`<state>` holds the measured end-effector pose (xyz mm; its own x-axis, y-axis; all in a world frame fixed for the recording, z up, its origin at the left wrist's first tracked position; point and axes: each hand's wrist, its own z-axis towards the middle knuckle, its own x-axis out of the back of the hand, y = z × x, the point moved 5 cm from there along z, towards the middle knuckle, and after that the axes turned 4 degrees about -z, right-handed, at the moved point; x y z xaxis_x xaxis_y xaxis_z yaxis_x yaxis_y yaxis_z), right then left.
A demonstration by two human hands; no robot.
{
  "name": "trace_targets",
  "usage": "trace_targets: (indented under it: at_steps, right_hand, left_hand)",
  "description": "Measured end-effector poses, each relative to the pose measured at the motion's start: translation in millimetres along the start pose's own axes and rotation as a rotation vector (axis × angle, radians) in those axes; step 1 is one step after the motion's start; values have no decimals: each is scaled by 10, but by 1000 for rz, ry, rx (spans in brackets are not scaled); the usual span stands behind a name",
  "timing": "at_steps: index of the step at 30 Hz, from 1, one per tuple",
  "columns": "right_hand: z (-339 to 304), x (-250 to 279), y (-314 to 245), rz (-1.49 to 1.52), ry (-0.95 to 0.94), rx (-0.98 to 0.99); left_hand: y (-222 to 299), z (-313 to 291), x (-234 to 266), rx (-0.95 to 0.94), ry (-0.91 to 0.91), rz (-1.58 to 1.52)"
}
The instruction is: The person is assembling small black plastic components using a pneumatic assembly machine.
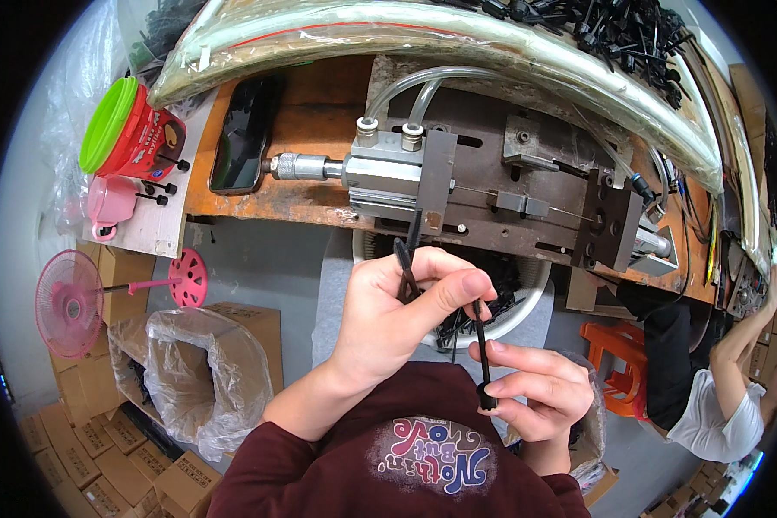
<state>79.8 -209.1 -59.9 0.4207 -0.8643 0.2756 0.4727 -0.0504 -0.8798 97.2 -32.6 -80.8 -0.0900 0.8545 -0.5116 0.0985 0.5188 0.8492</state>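
Note:
Over my lap, in front of the bench, my left hand [387,315] pinches the upper end of a thin black rod [482,350] between thumb and fingertips. My right hand [544,393] grips the same rod lower down, by its wider, cap-like end. Further black rods [407,259] stick up from between the left hand's fingers; how many is unclear. Just beyond the hands, a metal fixture [388,177] with a cylinder, two clear air hoses and a small clamping block [522,204] is mounted on a dark plate.
A white tub [540,289] of black pieces sits below the bench edge. More pieces lie heaped [613,34] at the back right. A phone [243,134], red bucket [138,129] and pink cup [110,203] stand left, above a pink fan [69,302]. Another person [716,414] works at right.

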Motion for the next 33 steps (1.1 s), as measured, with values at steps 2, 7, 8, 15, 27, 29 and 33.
trace_targets:
  at_steps: [2, 7, 8, 15, 27, 29, 33]
  right_hand:
    - [9, -8, -16, -3, 1, 12]
    - [13, -14, -56, -61, -2, 30]
    - [6, -10, -58, -65, 0, 33]
    - [-13, -17, -74, -72, 14, 33]
    - [100, 13, -111, -316, 60, 67]
    - [185, 41, -95, -520, 120, 95]
    - [352, 94, 81, -788, 118, 117]
  left_hand:
    - [-14, -14, -14, 12, -8, -8]
    - [-14, -37, -21, 9, -9, -23]
    - [-8, -39, -26, 3, -8, -20]
    - [40, -48, -39, 4, -75, -120]
    - [-46, -21, -33, 10, 15, 20]
    - [-59, -33, -18, -44, -5, 110]
    - [-62, -71, -22, 1, -129, 70]
